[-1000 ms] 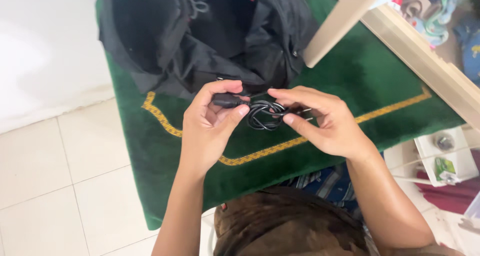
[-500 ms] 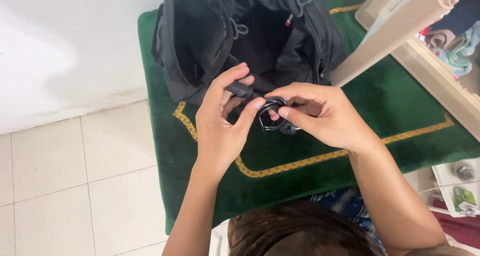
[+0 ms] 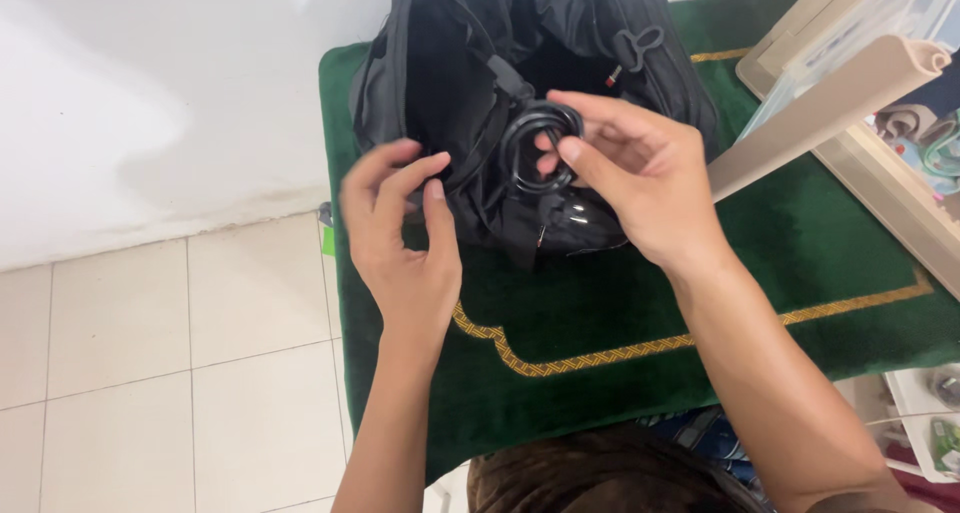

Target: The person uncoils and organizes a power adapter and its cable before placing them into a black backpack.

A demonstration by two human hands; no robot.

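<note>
Both hands have parted since half a second ago: then they worked the coiled black cable together just in front of the bag, and now only the right hand [image 3: 640, 178] carries it, lifted toward 12 o'clock over the bag's mouth, while the left has let go. Largest in view is the dark green rug with a gold woven border [image 3: 800, 233], lying on the pale tiled floor [image 3: 150, 373] against a white wall. On the rug stands the open black fabric backpack [image 3: 450, 83], its mouth gaping and its zip pulls hanging loose. At 2 o'clock a beige cabinet door [image 3: 830, 103] juts in. The left hand [image 3: 400, 238], fingers loosely curled and holding nothing, rests against the backpack's near rim at about 9 o'clock of the opening, seemingly steadying the fabric. The right hand pinches the coiled black cable [image 3: 540, 148] between thumb and fingertips, the coil upright and poised just above the bag's dark interior, not yet inside it.
</note>
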